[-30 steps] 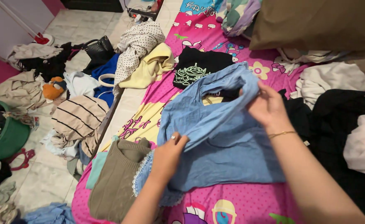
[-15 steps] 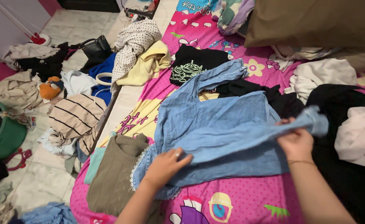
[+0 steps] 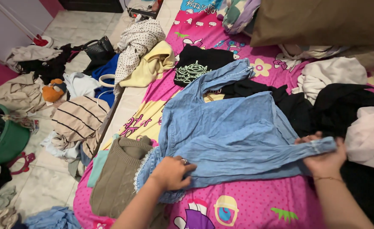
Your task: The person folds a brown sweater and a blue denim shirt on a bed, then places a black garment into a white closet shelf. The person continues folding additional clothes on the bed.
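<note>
Denim fills the middle of the view: a light blue shirt lies spread on a bed covered by a pink cartoon-print sheet. One sleeve is drawn straight across the shirt's lower part, from left to right. The left hand rests flat on the sleeve's near end, fingers bent and pressing the cloth down against the bed, a ring on one of them. The right hand has the cuff end of the sleeve, fingers closed around it, thumb on top, a thin bracelet at the wrist. The shirt's other sleeve runs up toward a black top with a green print.

Just left of the left hand lies an olive knitted garment, touching the shirt's lace-trimmed hem. Dark clothes and a pale pink piece lie heaped on the right, just beside the right hand, with a white garment farther back. A yellow garment and a dotted white one hang over the bed's edge. On the tiled floor to the left lie more clothes, among them a striped piece, a black handbag and a green tub.
</note>
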